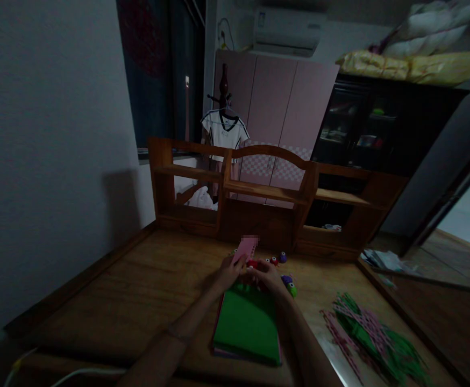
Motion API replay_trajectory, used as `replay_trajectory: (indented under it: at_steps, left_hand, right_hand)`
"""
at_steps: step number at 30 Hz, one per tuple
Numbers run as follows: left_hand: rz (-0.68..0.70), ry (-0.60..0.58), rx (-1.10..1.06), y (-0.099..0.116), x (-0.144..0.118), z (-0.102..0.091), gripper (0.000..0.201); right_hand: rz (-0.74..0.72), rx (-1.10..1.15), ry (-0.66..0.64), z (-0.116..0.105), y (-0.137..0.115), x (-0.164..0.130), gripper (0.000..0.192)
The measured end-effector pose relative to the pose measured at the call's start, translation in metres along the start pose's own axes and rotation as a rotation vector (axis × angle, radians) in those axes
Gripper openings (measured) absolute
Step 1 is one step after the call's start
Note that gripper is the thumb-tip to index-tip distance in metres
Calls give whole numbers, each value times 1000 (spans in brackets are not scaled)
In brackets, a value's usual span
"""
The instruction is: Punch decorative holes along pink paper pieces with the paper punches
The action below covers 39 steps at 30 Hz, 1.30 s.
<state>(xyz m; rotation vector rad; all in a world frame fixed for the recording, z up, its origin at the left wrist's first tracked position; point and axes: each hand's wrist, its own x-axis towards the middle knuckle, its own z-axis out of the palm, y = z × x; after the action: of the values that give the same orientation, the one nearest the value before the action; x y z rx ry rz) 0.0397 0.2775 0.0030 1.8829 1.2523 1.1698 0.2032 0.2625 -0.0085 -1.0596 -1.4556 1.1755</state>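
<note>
My left hand point(227, 274) is closed on a flat pink piece point(243, 249) with a notched right edge, held tilted above the table. My right hand point(270, 275) comes in beside it, fingers pinched at a small red piece point(252, 264) whose kind I cannot make out. Under both hands lies a stack of sheets with a green top point(248, 322) and pinkish edges below. Just past the right hand are small round figures with big eyes: a red one point(274, 260), a purple one point(283, 257) and a green one point(291, 290).
A pile of green and pink strips point(372, 333) lies at the right of the wooden table point(130, 295). A wooden shelf unit point(267, 188) rises along the table's back edge. The wall point(57, 161) bounds the left side. A pale cable point(90, 371) runs along the front left.
</note>
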Motion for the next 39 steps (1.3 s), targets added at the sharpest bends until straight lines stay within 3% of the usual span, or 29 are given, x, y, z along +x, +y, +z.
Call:
replay_trajectory:
  at_steps: [16,27,33,39]
  left_hand:
    - [23,27,-115,-20,11,14,43]
    - [84,7,-73,-19,10,12,43]
    - [182,-9,-47,-10,9,6,39]
    - [169,11,-18,-11,8,7,31]
  right_hand:
    - [13,51,6,-2,9,2,37]
    - [-4,80,-2,-1,2,0,36]
    - [-26,36,41,0,1,0,38]
    - [-63,-14,68,-2,1,-1,44]
